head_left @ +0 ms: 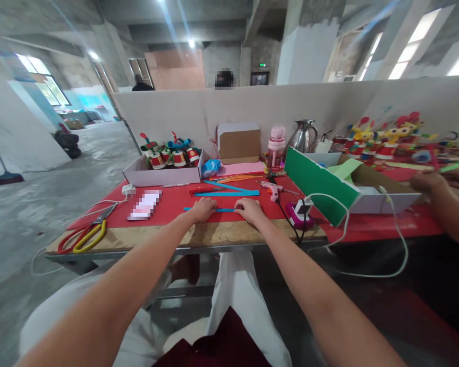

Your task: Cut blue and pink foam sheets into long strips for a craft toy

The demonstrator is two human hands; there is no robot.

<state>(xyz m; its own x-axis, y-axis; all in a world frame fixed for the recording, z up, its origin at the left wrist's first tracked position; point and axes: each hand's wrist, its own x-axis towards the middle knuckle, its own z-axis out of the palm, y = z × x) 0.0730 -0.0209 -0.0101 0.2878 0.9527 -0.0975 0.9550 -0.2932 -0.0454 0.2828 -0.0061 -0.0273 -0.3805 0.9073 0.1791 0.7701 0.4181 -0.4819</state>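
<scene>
A narrow blue strip [225, 210], perhaps paper or foam, lies across the red sheet near the table's front edge. My left hand [204, 209] is closed over its left part, with a short end showing beyond the hand. Farther right, my right hand [249, 210] pinches the strip, and its right end is hidden under the fingers. Just behind my hands, more blue strips [233, 193] form a narrow angle beside a red-handled tool [202, 190]. A pink glue gun [273, 189] rests to the right of them.
Scissors [90, 232] with red and yellow handles and a phone [144, 205] lie left. A purple power strip [300, 215] with cables and a green-sided box [321, 186] stand right. Behind is a box [162, 177] of figures. A co-worker's hand [426, 179] is far right.
</scene>
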